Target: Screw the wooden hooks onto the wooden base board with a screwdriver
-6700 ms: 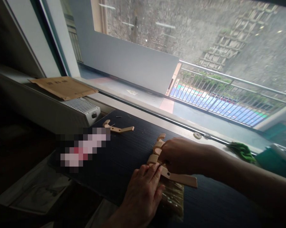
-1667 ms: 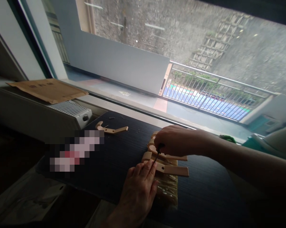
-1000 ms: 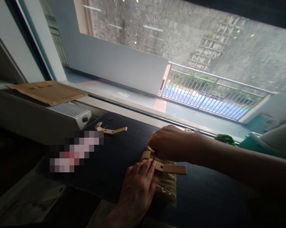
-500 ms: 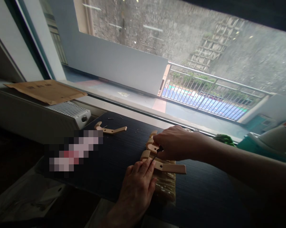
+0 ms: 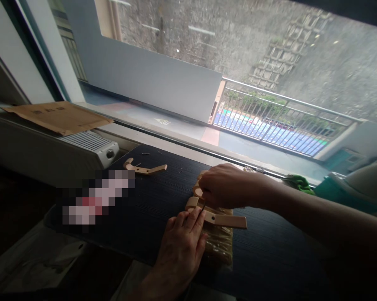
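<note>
Pale tan hooks (image 5: 221,220); dark tool (image 5: 203,205); yellowish clear bag (image 5: 221,248); black, finely lined table (image 5: 151,200); brown cardboard (image 5: 57,117); green cloth (image 5: 298,182).

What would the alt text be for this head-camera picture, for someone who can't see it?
A person's right hand pinches a thin dark tool against a cluster of wooden hooks on a dark table, while the left hand lies flat, fingertips on the nearest one. A lone hook lies apart, toward a big window.

Daylight through a wide window (image 5: 238,62) falls on a dark table (image 5: 285,259) beside a white radiator (image 5: 91,144)
</note>
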Demonstrator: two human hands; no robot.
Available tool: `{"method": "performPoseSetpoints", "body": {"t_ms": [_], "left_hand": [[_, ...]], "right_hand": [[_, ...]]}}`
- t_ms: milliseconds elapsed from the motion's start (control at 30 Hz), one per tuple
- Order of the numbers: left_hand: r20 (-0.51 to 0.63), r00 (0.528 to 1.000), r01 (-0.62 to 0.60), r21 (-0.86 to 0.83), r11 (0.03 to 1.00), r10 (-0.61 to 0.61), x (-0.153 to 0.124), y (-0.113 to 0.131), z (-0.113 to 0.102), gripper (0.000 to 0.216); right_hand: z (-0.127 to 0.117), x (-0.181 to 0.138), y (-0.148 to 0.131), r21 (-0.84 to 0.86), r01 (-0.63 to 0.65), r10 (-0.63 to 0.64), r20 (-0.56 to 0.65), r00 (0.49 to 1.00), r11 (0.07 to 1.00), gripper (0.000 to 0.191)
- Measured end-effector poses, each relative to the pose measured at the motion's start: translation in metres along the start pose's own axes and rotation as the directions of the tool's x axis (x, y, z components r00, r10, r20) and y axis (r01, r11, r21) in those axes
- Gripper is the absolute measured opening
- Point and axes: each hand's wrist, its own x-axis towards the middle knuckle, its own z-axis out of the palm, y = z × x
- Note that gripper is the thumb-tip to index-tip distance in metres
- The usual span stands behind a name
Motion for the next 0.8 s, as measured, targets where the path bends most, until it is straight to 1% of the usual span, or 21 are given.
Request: {"method": "performPoseSetpoints", "body": {"t_ms": [133,200,267,300,433,533,633,800], "left_hand": [[0.006,1.0,0.003,-0.014,1.0,-0.003,-0.001,0.0,0.0,0.042],[0.001,1.0,0.012,-0.024,1.0,-0.012,-0.001,0.0,0.0,0.041],[0.0,1.0,0.015,-0.03,0.999,-0.015,-0.001,0.0,0.0,0.041],[0.0,1.0,0.015,-0.029,0.999,-0.015,-0.001,0.0,0.001,0.041],[-0.004,1.0,0.02,-0.01,1.0,-0.02,-0.002,0.0,0.002,0.04],[0.007,1.0,0.016,-0.007,1.0,-0.016,-0.002,0.0,0.002,0.041],[0.018,1.0,0.018,-0.01,1.0,-0.018,-0.002,-0.001,0.002,0.041],[0.029,0.999,0.023,-0.018,1.0,-0.022,-0.001,-0.001,0.002,0.042]], "right_hand": [[0.0,-0.002,0.002,0.033,-0.091,0.09,0.026,0.996,0.995,0.028],[-0.002,-0.006,0.004,0.045,-0.099,0.098,0.035,0.995,0.994,0.025],[-0.004,-0.011,0.005,0.048,-0.082,0.079,0.058,0.995,0.995,0.017],[-0.006,-0.013,0.005,0.038,-0.062,0.059,0.063,0.996,0.997,0.017],[-0.008,-0.016,0.003,-0.054,0.023,-0.021,0.037,0.999,0.998,0.013],[-0.004,-0.014,0.005,-0.053,0.062,-0.061,0.02,0.998,0.997,0.013],[0.001,-0.012,0.008,-0.018,0.016,-0.016,-0.001,1.0,1.0,0.016],[0.007,-0.009,0.012,0.066,-0.072,0.072,-0.002,0.997,0.995,0.029]]}}
